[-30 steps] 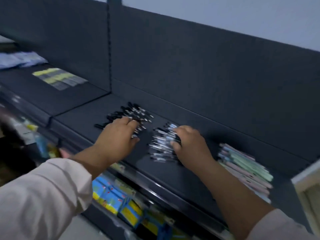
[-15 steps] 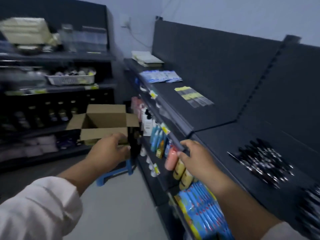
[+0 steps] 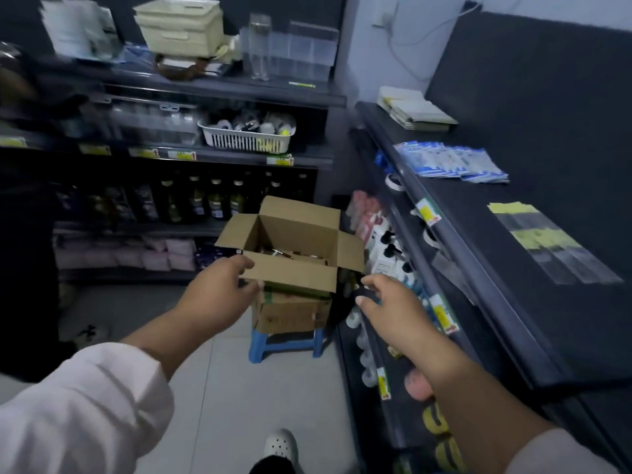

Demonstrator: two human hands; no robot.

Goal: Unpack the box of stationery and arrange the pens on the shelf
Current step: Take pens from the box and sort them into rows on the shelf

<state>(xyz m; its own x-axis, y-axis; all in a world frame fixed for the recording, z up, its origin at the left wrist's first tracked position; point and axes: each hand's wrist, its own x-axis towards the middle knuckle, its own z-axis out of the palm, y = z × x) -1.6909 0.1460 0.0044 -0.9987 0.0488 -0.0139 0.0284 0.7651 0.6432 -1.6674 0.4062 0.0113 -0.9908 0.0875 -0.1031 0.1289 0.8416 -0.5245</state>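
Reaching both hands toward the open cardboard box (image 3: 297, 234) — I'm seeing the left hand (image 3: 219, 290) with fingers loosely spread, fingertips at the near flap's corner, holding nothing. The right hand (image 3: 390, 302) is hanging just right of the box in front of the lower shelf edge, fingers curled partway, also empty; whether the left is actually touching the flap I cannot tell. The box is plain brown corrugated board, all four flaps folded outward, sitting on top of a second, scuffed cardboard carton (image 3: 290, 314), which is resting on a small blue plastic stool (image 3: 284, 343) on pale glossy floor tiles. Inside the box I'm making out some brownish, shiny items at the bottom — too blurred to say they are pens. The dark, matte shelf (image 3: 533, 254) is running along the right side; lying flat on it are clear sleeves with yellow headers (image 3: 543, 241), blue-and-white flat packets (image 3: 451, 162) and a stack of pale booklets (image 3: 415, 109) further back. Yellow price tags are hanging along its front lip. Below it, rounded bottles and tubes are crowding the lower tiers. Across the aisle, a white slotted plastic basket (image 3: 246, 138) is sitting on another shelf, dark glass bottles below it. Both sleeves are light, soft fabric.
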